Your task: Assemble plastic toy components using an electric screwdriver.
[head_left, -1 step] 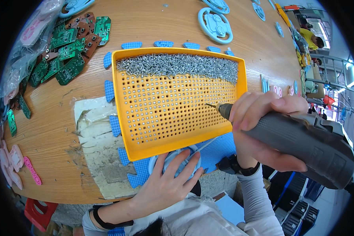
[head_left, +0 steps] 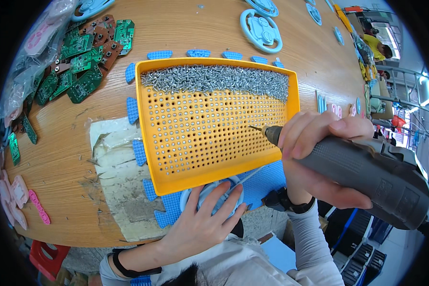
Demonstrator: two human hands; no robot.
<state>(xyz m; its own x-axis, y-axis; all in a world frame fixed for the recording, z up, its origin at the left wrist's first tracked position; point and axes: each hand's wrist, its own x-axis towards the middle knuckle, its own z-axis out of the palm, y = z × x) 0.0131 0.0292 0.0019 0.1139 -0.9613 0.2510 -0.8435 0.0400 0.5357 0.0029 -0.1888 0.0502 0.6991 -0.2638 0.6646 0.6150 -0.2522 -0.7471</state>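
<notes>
In my right hand [head_left: 314, 138] is a dark grey electric screwdriver [head_left: 367, 176], fingers wrapped round its body near the brass-coloured collar. Its thin bit points left, above the holes of a yellow screw tray [head_left: 160, 187]. Small silver screws [head_left: 214, 78] are heaped along the tray's far side, and many more stand in its rows of holes. Just below the near edge, my left hand [head_left: 202, 224] holds a light blue toy steering wheel [head_left: 186, 199] down on a blue foam mat [head_left: 267, 183], fingers spread across it. The tray and my fingers hide part of the wheel.
Green and brown circuit boards [head_left: 81, 59] lie piled at the far left, beside clear plastic bags [head_left: 38, 52]. Pink plastic parts [head_left: 20, 190] sit at the left edge. More light blue wheels [head_left: 261, 31] rest beyond the tray. A red stool [head_left: 47, 260] stands below the table.
</notes>
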